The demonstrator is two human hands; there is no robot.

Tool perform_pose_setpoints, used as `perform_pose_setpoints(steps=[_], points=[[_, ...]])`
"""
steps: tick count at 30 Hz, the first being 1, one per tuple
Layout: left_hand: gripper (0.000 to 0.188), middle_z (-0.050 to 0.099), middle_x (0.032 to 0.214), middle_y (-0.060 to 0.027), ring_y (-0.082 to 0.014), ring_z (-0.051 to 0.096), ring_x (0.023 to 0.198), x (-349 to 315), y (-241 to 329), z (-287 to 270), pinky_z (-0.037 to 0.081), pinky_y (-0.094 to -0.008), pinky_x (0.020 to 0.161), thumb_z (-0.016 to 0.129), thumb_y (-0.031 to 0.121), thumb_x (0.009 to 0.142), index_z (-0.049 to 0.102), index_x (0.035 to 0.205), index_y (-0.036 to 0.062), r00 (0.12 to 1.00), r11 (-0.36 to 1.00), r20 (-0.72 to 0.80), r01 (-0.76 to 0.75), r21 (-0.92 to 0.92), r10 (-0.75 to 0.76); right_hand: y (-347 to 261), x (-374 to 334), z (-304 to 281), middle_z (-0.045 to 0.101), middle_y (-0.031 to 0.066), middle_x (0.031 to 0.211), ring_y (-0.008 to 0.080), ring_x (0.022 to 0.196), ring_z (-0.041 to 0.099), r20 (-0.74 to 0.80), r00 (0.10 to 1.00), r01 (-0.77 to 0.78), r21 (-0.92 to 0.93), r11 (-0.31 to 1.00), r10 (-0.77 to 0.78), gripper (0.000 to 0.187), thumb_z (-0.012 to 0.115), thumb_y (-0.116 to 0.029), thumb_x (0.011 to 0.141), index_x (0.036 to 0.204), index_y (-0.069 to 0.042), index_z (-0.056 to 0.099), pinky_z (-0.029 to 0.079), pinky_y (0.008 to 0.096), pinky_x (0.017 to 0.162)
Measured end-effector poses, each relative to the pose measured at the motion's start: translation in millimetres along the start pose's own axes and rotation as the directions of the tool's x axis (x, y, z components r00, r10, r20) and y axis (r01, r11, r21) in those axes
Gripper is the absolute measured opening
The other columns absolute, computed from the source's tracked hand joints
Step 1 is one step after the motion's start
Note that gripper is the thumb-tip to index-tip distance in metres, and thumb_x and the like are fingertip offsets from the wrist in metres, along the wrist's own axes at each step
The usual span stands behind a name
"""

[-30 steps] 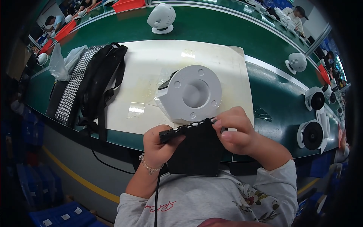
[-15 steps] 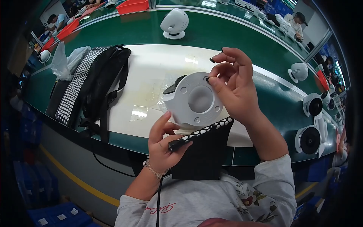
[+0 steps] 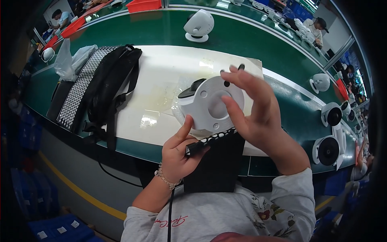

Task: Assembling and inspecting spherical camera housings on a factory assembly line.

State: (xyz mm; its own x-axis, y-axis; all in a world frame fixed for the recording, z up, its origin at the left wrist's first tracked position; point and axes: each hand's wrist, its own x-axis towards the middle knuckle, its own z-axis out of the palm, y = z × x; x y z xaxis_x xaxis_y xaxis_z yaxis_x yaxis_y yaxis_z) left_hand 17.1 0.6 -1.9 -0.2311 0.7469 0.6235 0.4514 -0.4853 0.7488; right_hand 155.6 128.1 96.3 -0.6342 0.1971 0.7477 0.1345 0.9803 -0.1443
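A white fan (image 3: 192,108) lies on the bench mat, its round base (image 3: 210,117) turned up. Shallow round recesses surround the base's central hollow, and a small black round pad (image 3: 227,84) sits at its far edge. My left hand (image 3: 177,155) is closed on a black sheet (image 3: 217,161) with white round spots along its folded edge, one finger against the fan's side. Over the right of the base, my right hand (image 3: 258,107) has its fingers apart, slightly blurred. Small black pads (image 3: 241,67) appear stuck to its fingertips.
At left lie a black bag (image 3: 109,86) with straps, a perforated strip (image 3: 82,88) and a clear plastic bag (image 3: 66,64). White fans (image 3: 198,26) stand at the back and along the right (image 3: 326,150). Red trays (image 3: 143,5) and people are beyond.
My right thumb and finger have come off the black pad at the base's far edge and spread apart. The fan has shifted slightly right in view.
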Motion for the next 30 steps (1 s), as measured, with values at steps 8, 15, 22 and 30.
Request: perform_pose_setpoints(steps=[8,15,22,30], points=[[0.018,0.042,0.126,-0.0227,-0.0197,0.063,0.072,0,-1,0,0.049,-0.0267,0.066,0.07,0.0,0.062,0.059,0.076,-0.0025,1.0,1.0,-0.011,0.02,-0.01,-0.02,-4,17,19,0.053,0.0097,0.092,0.0198,0.103,0.05,0.278,0.903,-0.424,0.441,0.791,0.329,0.042,0.052,0.003,0.078,0.114,-0.006,0.033,0.038,0.0346,0.089],[0.021,0.044,0.125,-0.0212,-0.0224,0.063,0.075,0,0,-2,0.049,-0.0265,0.067,0.071,0.002,0.061,0.059,0.077,-0.0018,1.0,1.0,0.0,0.021,0.0,-0.021,-6,13,21,0.053,0.0096,0.089,0.0212,0.107,0.048,0.267,0.894,-0.447,0.496,0.744,0.359,0.04,0.051,0.004,0.079,0.113,-0.006,0.032,0.039,0.0343,0.089],[0.019,0.044,0.125,-0.0196,-0.0217,0.063,0.076,0,0,-1,0.048,-0.0261,0.067,0.071,0.003,0.063,0.06,0.078,-0.0016,0.999,0.999,0.007,0.035,-0.016,-0.035,-2,3,31,0.052,0.0091,0.089,0.0227,0.106,0.049,0.09,0.945,-0.302,0.607,0.735,0.314,0.041,0.05,0.005,0.08,0.113,-0.008,0.03,0.039,0.0344,0.089],[0.018,0.043,0.126,-0.0194,-0.0244,0.063,0.084,1,2,-1,0.048,-0.0271,0.07,0.07,0.002,0.063,0.06,0.078,-0.0024,0.999,0.999,0.013,0.034,-0.009,-0.034,-1,2,25,0.056,0.0082,0.093,0.0245,0.108,0.048,0.134,0.966,-0.258,0.393,0.883,0.222,0.045,0.051,0.004,0.079,0.115,-0.01,0.03,0.027,0.0399,0.097]])
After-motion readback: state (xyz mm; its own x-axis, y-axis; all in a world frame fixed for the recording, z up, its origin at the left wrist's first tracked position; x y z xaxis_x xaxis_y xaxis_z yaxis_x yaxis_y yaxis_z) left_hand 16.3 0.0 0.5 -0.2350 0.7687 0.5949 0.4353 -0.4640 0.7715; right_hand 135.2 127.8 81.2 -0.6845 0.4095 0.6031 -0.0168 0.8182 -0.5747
